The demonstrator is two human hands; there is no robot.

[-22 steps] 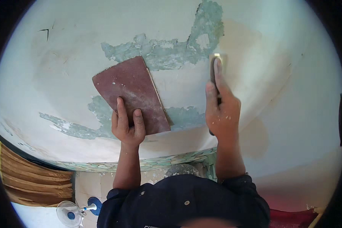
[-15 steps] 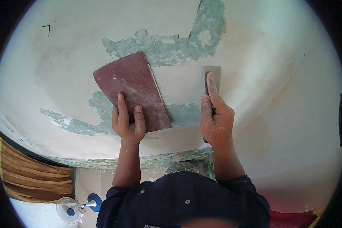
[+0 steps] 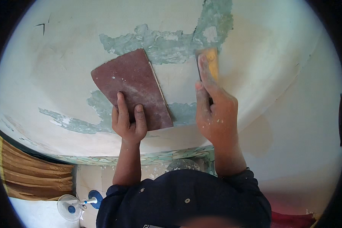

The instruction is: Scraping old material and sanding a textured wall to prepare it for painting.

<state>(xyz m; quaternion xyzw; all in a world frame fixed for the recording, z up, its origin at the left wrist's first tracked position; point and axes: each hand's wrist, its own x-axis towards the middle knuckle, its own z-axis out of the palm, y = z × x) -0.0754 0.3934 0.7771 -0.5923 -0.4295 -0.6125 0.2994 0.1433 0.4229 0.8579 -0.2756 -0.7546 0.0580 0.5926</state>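
Observation:
My left hand [image 3: 130, 123] grips a folded sheet of reddish-brown sandpaper [image 3: 127, 78], its face dusted with white specks. Thumb and a finger lie across the front, while the other fingers are hidden behind. In my right hand [image 3: 221, 112] is a putty knife [image 3: 213, 65], its flat blade pointing up and looking yellowish, with my index finger stretched along it. Its handle is mostly hidden by the hand. The blade tip is over the wall just below a bare greenish patch [image 3: 159, 49]; whether it touches, I cannot tell. White dust and specks cover both hands.
The pale wall [image 3: 64, 64] has another peeled greenish patch [image 3: 98, 110] lower left and a small crack [image 3: 42, 27] upper left. Below runs a mosaic-patterned strip [image 3: 159, 157]. A brown curtain [image 3: 38, 176] and a white-and-blue fan [image 3: 74, 207] are at lower left; red cloth [image 3: 292, 220] at lower right.
My right hand has moved up with the putty knife, and the blade has tilted, turning from grey to yellowish. The left hand and sandpaper have barely moved.

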